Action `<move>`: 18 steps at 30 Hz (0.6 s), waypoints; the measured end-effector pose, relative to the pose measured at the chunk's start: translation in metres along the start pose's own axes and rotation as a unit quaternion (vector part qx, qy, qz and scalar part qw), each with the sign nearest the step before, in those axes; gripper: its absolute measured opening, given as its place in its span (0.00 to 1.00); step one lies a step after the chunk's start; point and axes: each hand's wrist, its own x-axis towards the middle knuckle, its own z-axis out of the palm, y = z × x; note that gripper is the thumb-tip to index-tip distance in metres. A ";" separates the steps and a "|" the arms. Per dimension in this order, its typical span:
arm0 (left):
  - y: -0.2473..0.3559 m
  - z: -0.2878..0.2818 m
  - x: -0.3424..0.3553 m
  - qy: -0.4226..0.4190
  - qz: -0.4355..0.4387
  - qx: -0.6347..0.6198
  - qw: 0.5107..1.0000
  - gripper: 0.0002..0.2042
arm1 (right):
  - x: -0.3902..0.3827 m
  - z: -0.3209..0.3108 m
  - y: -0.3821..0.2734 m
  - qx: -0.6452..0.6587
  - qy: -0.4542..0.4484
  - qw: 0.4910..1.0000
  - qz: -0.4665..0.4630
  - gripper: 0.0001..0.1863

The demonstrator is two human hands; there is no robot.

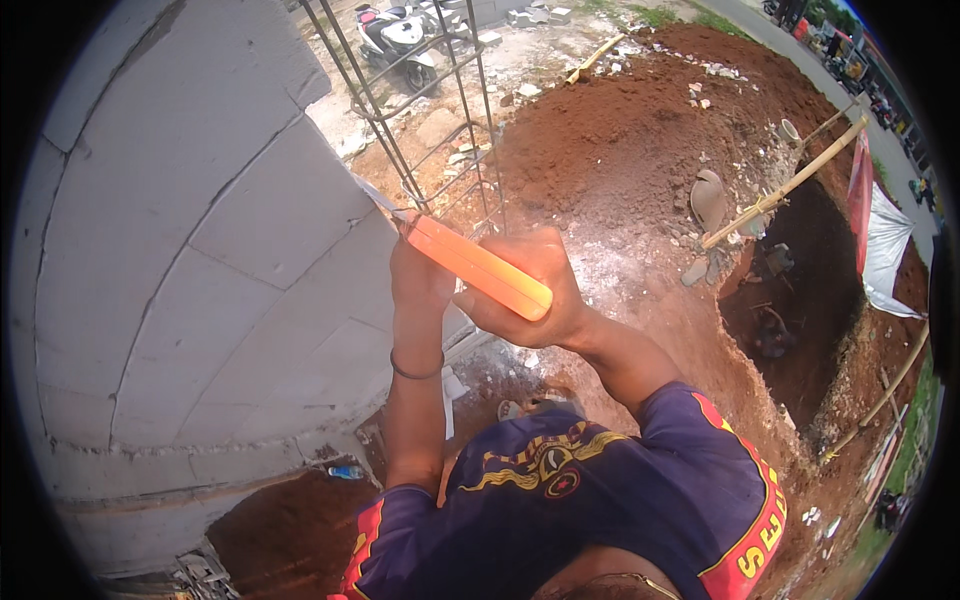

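Observation:
An orange-handled hand saw [480,268] juts out from the upright edge of a grey block wall [290,235]. Its thin blade, seen nearly edge-on, meets the wall's edge; no teeth show. Wrapped round the near part of the handle is my right hand [545,270]. My left hand [418,275] is closed against the handle's far part, close to the wall, with most of its fingers hidden behind the orange plastic. A dark band [416,372] circles my left wrist.
Just beyond my hands rises a cage of steel rebar [440,110]. Reddish soil is heaped [640,110] ahead, and a deep pit [790,300] with bamboo poles [785,185] lies at right. A scooter [400,40] stands far off; a blue-labelled bottle [345,472] lies by the wall's foot.

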 end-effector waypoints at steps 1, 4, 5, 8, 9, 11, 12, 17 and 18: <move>0.007 -0.003 0.005 -0.008 0.014 0.046 0.999 0.10 | 0.004 0.003 0.001 -0.019 -0.011 1.000 -0.014 0.08; 0.025 -0.005 0.025 -0.032 0.020 0.083 0.996 0.10 | 0.014 0.003 0.000 -0.005 -0.001 1.000 0.028 0.07; 0.026 -0.002 0.029 -0.018 0.005 0.036 0.999 0.10 | 0.014 0.002 0.000 0.000 0.004 0.999 0.033 0.07; 0.006 0.015 0.023 0.015 0.002 -0.046 0.999 0.09 | 0.009 -0.009 -0.008 -0.015 -0.004 1.000 0.020 0.08; -0.002 0.022 0.017 0.012 0.014 -0.069 0.997 0.09 | 0.005 -0.013 -0.014 -0.016 0.010 1.000 -0.012 0.09; -0.014 0.033 0.004 0.049 0.024 -0.041 0.998 0.09 | -0.003 -0.023 -0.024 0.016 -0.018 0.999 0.036 0.10; -0.014 0.036 0.001 0.057 0.022 -0.032 0.998 0.09 | -0.004 -0.025 -0.026 0.044 -0.015 0.998 0.033 0.11; 0.027 0.015 0.032 0.088 0.049 0.078 0.992 0.09 | 0.011 0.002 -0.001 -0.009 -0.012 0.999 0.038 0.10; 0.033 0.009 0.040 0.075 0.043 0.100 0.991 0.09 | 0.014 0.005 0.001 0.013 -0.001 0.999 0.050 0.10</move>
